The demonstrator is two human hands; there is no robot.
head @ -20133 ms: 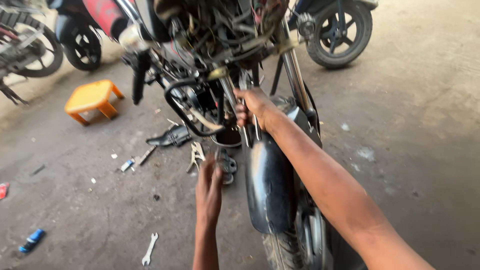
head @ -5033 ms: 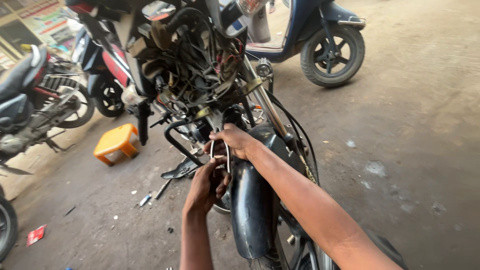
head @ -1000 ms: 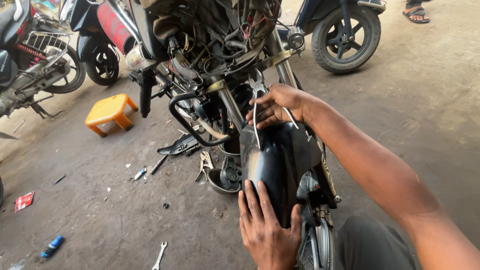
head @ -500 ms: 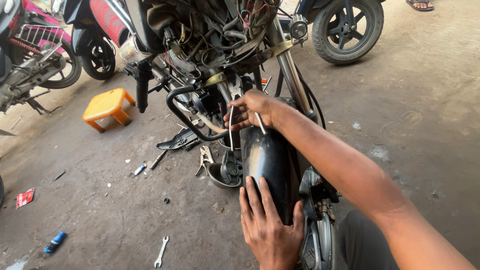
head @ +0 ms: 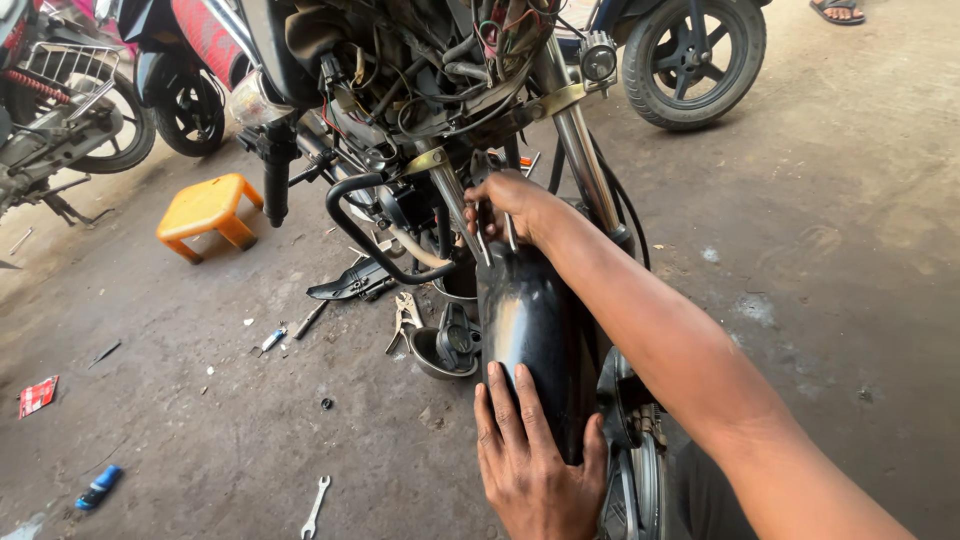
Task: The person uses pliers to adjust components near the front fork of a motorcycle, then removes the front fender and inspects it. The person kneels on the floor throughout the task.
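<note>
We look down on a stripped motorcycle (head: 420,90) that fills the upper middle of the frame, its headlight area opened so that wires and cables hang loose above the fork tubes (head: 580,150). Its front end points toward us, which puts the black front mudguard (head: 530,320) at the centre of the frame, over the wheel.

Our left hand (head: 535,465) lies at the bottom centre, fingers spread and palm flat against the lower left side of the mudguard. It grips nothing; it presses on the shell, apparently to steady it. Our right hand (head: 505,205) reaches in from the lower right along a long forearm to the top of the mudguard, between the fork tubes. Its fingers are curled around a thin metal tool or rod there, but we cannot tell what kind. The black crash bar (head: 350,225) loops out just left of that hand.

Other machines stand around the edges: a scooter wheel (head: 695,60) at the upper right and another motorcycle (head: 70,110) at the upper left. An orange stool (head: 205,205) sits on the concrete floor (head: 850,250) left of centre.

Parts and tools lie within arm's reach on the floor: a round headlight housing (head: 445,345) beside the mudguard, pliers (head: 405,315) left of it, a black plastic panel (head: 350,282) above those, a spanner (head: 315,505) at the bottom, and a blue tube (head: 98,487) at the lower left.
</note>
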